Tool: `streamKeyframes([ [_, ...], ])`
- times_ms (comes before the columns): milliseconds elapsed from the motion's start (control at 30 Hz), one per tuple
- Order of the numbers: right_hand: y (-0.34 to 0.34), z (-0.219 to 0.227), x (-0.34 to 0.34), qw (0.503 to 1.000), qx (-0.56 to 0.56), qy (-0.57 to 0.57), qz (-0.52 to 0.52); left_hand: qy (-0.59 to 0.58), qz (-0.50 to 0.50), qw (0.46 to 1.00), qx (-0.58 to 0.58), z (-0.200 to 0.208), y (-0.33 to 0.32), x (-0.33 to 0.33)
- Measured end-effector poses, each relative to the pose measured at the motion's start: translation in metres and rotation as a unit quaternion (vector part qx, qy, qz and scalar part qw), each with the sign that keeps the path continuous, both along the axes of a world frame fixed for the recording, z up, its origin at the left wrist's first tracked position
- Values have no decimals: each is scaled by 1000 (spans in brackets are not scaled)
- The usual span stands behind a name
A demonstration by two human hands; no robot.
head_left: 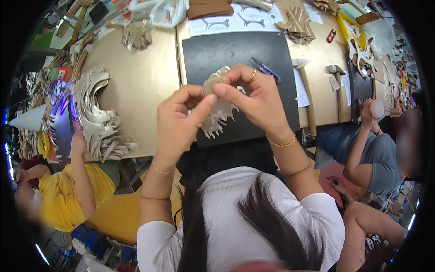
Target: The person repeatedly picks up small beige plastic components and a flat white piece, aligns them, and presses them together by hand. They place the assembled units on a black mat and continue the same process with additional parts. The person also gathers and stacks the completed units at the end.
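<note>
Both hands are raised over a black mat [235, 50] and pinch one beige piece, leather-like, with a rounded top and a toothed lower edge [217, 115]. My left hand [179, 120] grips its left side between thumb and bent fingers. From the right, my right hand [258, 99] presses thumb and fingertips on its upper part. The thumbs almost meet at the rounded top. Part of the piece is hidden behind my fingers. Dark blue pliers or snips [267, 70] lie on the mat, just beyond my right hand.
A hammer [308, 95] lies right of the mat, with another hammer [337, 86] farther right. Stacked curved beige pieces [90, 99] cover the table's left side. Printed sheets [235, 22] and bundled strips [297, 27] lie at the back. Co-workers sit on both sides.
</note>
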State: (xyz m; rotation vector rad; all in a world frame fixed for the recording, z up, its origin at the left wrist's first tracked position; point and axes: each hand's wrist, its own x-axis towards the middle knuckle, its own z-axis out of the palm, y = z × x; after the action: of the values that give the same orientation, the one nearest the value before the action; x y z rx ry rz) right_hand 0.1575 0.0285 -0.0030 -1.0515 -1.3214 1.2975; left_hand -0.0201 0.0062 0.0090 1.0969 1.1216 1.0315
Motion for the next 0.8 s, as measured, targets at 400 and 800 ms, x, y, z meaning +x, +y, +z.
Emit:
streamKeyframes([
  [400, -46, -56, -31, 898, 203, -390, 28, 50, -24, 980, -190, -71, -52, -44],
  [800, 4, -66, 24, 901, 9, -431, -51, 410, -289, 849, 164, -55, 7, -40],
])
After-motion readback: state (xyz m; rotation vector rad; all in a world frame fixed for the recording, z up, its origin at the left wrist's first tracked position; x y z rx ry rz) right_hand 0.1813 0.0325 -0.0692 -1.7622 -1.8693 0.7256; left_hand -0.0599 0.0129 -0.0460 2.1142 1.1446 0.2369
